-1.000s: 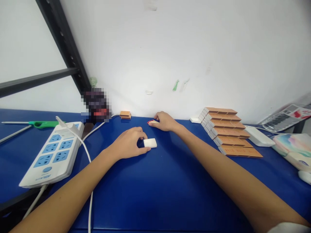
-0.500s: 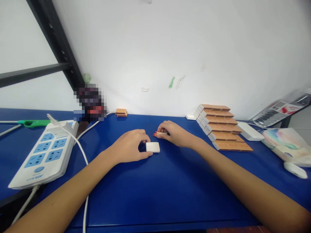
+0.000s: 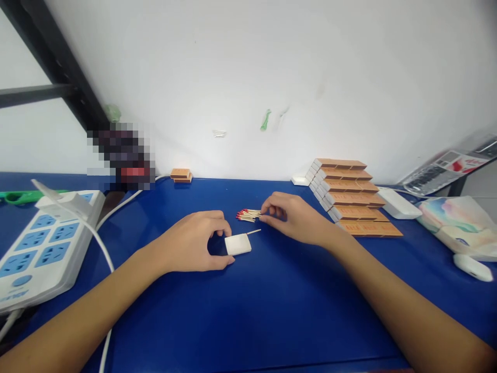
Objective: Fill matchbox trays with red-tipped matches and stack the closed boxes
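Note:
My left hand (image 3: 194,241) pinches a small white box (image 3: 238,244) between thumb and forefinger on the blue table (image 3: 248,311). My right hand (image 3: 297,217) rests just right of it, fingertips closed on the ends of a small bundle of red-tipped matches (image 3: 247,214) lying on the table. One loose match (image 3: 253,232) lies by the white box's far corner.
A stepped stack of brown matchboxes (image 3: 349,197) stands to the right, with a white adapter (image 3: 398,203), a colourful packet (image 3: 458,225) and a white mouse (image 3: 472,267) beyond. A white power strip (image 3: 39,243) with cable lies left. Two small brown boxes (image 3: 180,175) sit by the wall.
My right hand has drawn the matches from near the wall toward the white box and laid them on the table. My left hand has kept its hold on the box.

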The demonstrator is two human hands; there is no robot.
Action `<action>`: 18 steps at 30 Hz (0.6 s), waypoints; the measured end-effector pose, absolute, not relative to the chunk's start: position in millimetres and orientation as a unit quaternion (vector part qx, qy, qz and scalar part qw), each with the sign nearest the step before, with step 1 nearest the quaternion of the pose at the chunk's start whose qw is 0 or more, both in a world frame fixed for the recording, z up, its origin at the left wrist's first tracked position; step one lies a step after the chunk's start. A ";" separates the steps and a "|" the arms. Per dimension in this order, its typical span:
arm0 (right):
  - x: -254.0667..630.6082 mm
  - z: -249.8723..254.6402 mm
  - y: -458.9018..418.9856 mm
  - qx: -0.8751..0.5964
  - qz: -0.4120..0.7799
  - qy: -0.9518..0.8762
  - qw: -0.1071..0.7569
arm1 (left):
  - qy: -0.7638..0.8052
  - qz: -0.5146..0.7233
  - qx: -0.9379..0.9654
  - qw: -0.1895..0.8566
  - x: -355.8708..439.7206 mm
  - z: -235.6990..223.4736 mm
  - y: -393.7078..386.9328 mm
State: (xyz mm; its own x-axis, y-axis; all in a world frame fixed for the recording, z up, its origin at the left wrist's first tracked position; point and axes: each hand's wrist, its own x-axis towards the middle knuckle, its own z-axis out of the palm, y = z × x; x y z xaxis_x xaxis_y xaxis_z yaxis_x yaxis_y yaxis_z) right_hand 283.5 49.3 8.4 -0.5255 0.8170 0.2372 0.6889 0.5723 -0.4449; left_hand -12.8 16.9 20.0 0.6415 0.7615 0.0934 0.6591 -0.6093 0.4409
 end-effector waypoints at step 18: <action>255.5 -15.2 37.9 -0.459 0.108 -0.863 0.181 | 0.400 0.139 0.886 0.189 -10.5 17.5 17.4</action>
